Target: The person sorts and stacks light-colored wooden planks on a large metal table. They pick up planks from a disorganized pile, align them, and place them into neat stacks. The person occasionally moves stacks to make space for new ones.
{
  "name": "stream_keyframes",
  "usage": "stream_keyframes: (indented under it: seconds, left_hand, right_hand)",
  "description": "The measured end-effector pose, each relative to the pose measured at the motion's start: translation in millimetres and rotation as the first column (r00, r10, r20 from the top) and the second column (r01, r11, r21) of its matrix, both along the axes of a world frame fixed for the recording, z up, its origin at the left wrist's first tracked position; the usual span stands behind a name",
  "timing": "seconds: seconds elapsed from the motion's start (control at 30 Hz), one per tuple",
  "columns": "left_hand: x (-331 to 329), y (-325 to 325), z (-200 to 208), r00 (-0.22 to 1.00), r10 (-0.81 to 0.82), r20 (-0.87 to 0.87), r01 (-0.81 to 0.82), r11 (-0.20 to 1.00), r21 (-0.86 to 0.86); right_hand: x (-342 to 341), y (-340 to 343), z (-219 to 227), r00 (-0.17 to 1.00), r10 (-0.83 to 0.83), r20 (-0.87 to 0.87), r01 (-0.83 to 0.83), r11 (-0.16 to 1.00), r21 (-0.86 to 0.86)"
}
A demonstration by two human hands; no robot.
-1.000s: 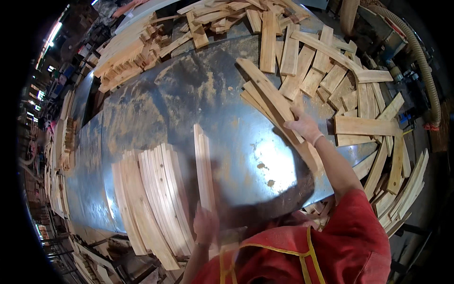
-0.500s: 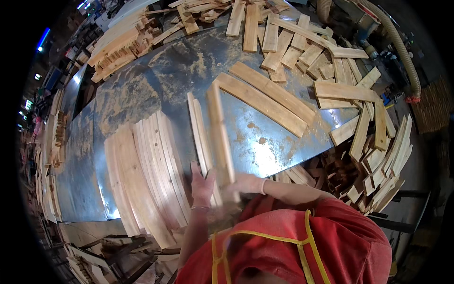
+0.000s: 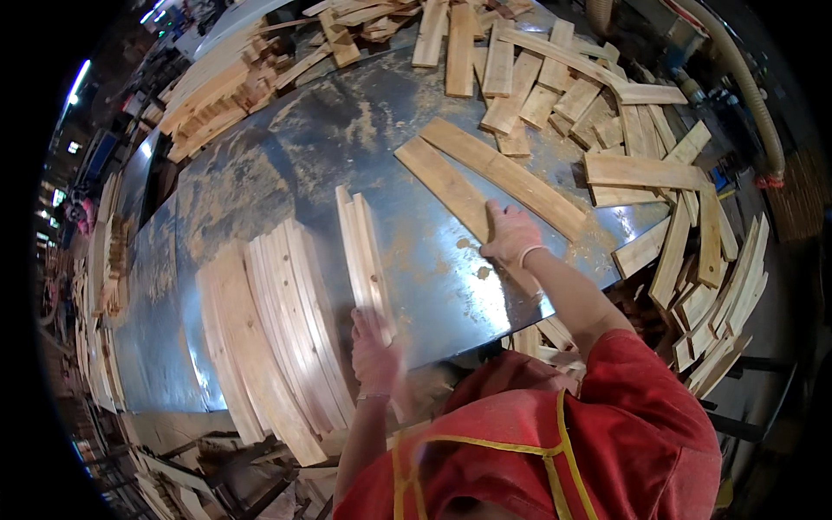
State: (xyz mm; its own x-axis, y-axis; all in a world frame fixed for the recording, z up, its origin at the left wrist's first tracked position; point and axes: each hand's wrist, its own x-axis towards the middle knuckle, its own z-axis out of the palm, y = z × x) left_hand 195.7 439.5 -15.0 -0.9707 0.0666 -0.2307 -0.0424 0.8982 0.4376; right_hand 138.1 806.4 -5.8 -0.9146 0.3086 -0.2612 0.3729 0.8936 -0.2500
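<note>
My left hand (image 3: pixel 377 357) is closed round the near end of a few narrow wooden boards (image 3: pixel 362 251) standing on edge side by side. Left of them, a row of similar boards (image 3: pixel 290 329) is packed together on the metal table (image 3: pixel 251 186). My right hand (image 3: pixel 513 236) grips a flat wooden board (image 3: pixel 446 186) lying diagonally, its thumb and fingers across the board's width. Beside it, a second flat board (image 3: pixel 503 176) lies at nearly the same slant, a narrow gap between them. Both hands wear pale gloves.
A loose heap of short boards (image 3: pixel 641 169) covers the table's far right. More boards (image 3: pixel 719 295) fan out past the right edge. Stacked planks (image 3: pixel 212 95) stand at the far left. Sawdust is scattered over the tabletop. A ribbed hose (image 3: pixel 745 78) hangs at the upper right.
My right hand has left the upright boards and moved right onto the flat board. The blurred board it held now stands against the others by my left hand.
</note>
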Motion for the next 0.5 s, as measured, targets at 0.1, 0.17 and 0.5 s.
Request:
stream_keyframes:
  seconds: [0.1, 0.17, 0.5]
  left_hand:
    - [0.9, -34.7, -57.7, 0.997, 0.022, -0.078, -0.004, 0.973, 0.23]
    - [-6.2, -29.7, -44.2, 0.998, 0.064, -0.015, -0.06, 0.98, 0.192]
    - [-15.1, 23.1, 3.7, 0.997, 0.013, -0.074, -0.033, 0.959, -0.28]
  right_hand:
    - [-1.7, -31.1, 15.3, 0.991, 0.017, 0.133, 0.045, 0.891, -0.451]
    - [18.5, -60.4, -40.8, 0.994, 0.084, 0.063, -0.014, 0.704, -0.71]
    - [-79.3, 11.1, -21.0, 0.983, 0.076, -0.166, -0.135, 0.915, -0.381]
